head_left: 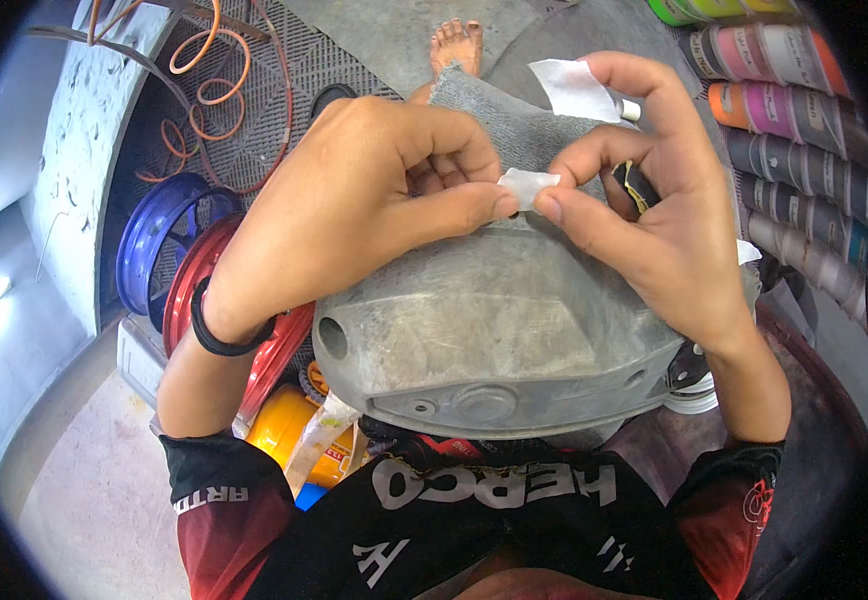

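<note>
Over a grey, scuffed, rounded casing (494, 320), both hands meet at a small strip of white tape (531, 187). My left hand (364, 190), with a black band at the wrist, pinches its left end between thumb and fingers. The strip's right end is pinched by the thumb and forefinger of my right hand (664, 210). A larger white piece of tape (572, 90) clings to a raised fingertip of that hand. A small dark item with a yellowish edge (636, 187) is tucked in the right palm; its kind is unclear.
Grey cloth (514, 130) lies beyond the casing. Blue (144, 245) and red (189, 265) wheel rims stand at left, near a coiled orange hose (216, 60). A yellow container (284, 430) sits below them. Several stacked cans (784, 55) line the right side.
</note>
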{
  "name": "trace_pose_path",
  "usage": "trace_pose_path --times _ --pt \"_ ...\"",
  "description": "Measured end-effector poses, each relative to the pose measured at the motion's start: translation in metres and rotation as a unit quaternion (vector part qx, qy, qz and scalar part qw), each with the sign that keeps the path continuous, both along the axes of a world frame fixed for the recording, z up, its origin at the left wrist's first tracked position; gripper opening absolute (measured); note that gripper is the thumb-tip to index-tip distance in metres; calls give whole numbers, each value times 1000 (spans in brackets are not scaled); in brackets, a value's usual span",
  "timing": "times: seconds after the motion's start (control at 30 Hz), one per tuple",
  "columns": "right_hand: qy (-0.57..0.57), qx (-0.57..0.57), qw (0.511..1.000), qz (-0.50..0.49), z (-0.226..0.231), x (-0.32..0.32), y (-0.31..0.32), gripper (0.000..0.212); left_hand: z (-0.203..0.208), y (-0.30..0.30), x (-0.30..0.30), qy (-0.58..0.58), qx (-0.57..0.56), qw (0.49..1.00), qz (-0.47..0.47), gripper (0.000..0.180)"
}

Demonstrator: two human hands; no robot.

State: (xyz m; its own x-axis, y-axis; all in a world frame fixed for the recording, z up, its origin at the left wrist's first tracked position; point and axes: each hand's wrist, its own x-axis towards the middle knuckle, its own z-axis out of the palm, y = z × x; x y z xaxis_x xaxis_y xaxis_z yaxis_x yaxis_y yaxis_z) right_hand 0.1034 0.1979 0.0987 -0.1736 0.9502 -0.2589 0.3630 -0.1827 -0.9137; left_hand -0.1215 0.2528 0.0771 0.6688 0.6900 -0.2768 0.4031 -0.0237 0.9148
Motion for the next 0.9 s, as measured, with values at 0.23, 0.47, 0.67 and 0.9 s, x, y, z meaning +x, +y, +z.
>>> trace_pose_path --times 0.23,0.47,0.67,0.9 --pt "-27 7 1000 3 -7 2 -2 69 -5 -1 1 -4 9 1000 -10 19" --pt "-21 15 1000 10 -11 0 -2 69 -5 -1 1 4 18 1000 -11 19" --pt "-36 31 999 24 -13 0 -2 69 -7 -2 1 13 27 1000 -8 19" --pt "-48 31 998 26 -15 1 -2 69 -8 -1 1 14 29 999 -12 20"
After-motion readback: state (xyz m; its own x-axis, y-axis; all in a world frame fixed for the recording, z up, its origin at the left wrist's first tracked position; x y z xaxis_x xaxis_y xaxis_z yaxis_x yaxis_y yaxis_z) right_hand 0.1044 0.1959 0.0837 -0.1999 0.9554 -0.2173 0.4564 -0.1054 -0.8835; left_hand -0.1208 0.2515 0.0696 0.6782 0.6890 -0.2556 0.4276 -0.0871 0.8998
